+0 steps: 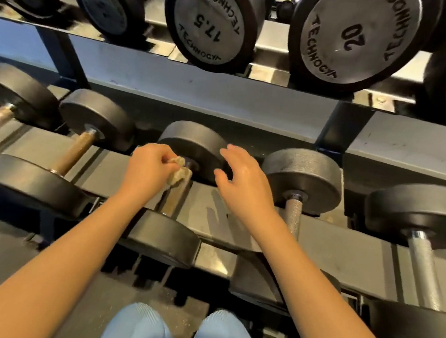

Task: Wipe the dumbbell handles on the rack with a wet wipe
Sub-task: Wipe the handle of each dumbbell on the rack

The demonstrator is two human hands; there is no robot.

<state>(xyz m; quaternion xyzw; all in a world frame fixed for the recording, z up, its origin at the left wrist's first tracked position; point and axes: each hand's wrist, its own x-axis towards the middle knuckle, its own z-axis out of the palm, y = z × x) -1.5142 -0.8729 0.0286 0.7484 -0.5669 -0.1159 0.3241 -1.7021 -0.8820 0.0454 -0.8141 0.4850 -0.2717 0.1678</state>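
On lower rack (213, 203), left hand (148, 171) pinching wipe (179, 171) against handle (174, 201), right hand (242, 181) spread, empty

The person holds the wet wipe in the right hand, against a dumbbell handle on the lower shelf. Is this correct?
No. The head view shows the left hand holding the wet wipe against a dumbbell handle on the lower shelf; the right hand is open and holds nothing.

A gym: a two-tier steel rack (224, 87) holds rows of black dumbbells (351, 36) stamped with weight numbers.
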